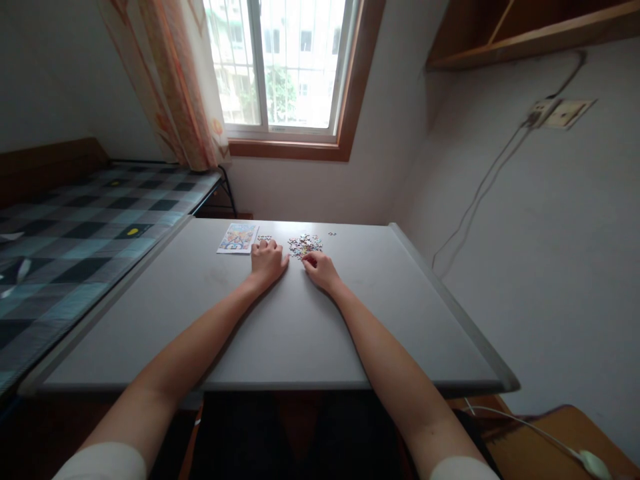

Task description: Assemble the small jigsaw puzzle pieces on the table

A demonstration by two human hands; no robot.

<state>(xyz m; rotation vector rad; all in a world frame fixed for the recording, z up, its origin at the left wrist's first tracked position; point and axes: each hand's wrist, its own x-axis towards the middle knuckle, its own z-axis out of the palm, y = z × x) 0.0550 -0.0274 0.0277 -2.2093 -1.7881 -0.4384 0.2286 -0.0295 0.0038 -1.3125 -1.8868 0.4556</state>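
Observation:
A loose pile of small multicoloured jigsaw puzzle pieces (305,244) lies near the far edge of the white table. My right hand (323,269) is at the pile's near edge, thumb and forefinger pinched together; whatever is between them is too small to make out. To the left, my left hand (269,260) rests on the tabletop with its fingers bent and the thumb held apart. Just beyond its knuckles is a small group of puzzle pieces (265,237), partly covered by the hand. A colourful printed picture sheet (239,239) lies left of that hand.
A few stray pieces (333,234) sit right of the pile. The white table (300,333) has raised side edges. At left stands a bed with a checked cover (125,207). A window is ahead; cables (473,200) hang from a socket on the right wall.

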